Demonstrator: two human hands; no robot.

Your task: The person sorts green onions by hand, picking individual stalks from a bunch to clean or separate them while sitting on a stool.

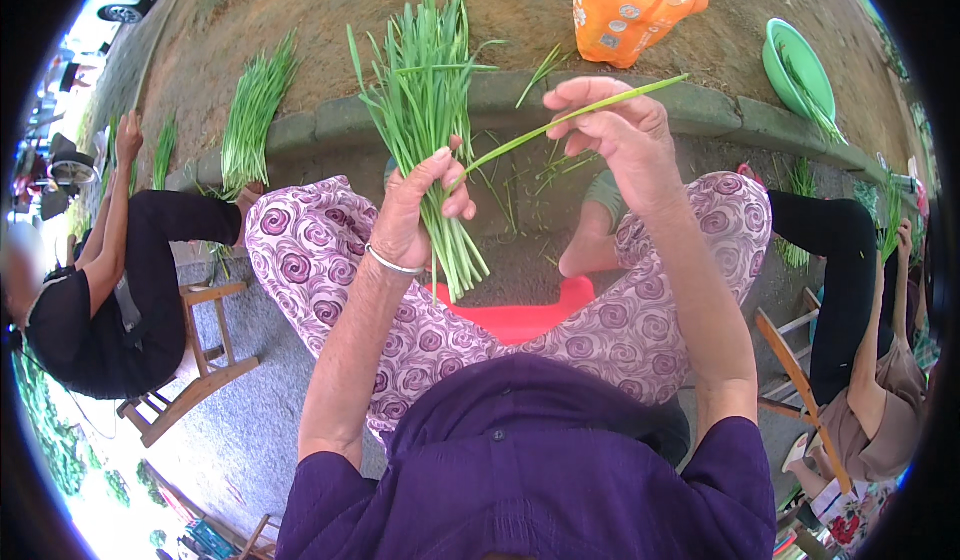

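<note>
A bunch of green chives [425, 110] with pale lower stems is gripped in my left hand [412, 208], leaf tips pointing away from me and stem ends over my lap. One long yellowish-green chive leaf [515, 142] slants from beside the left thumb up to the right. My right hand [630, 145] pinches that leaf, its thumb and fingers closed around it, and the tip sticks out past the knuckles. Loose leaf scraps [510, 195] lie on the ground between my feet. Part of a red plastic seat [510, 322] shows between my patterned trouser legs.
A stone kerb [350, 120] curves across ahead. Beyond it stand an orange bag [625, 15] and a green basin [797, 65] with chives at its rim. More chives [258, 115] lean on the kerb at left. People sit on both sides, near wooden chairs [205, 360].
</note>
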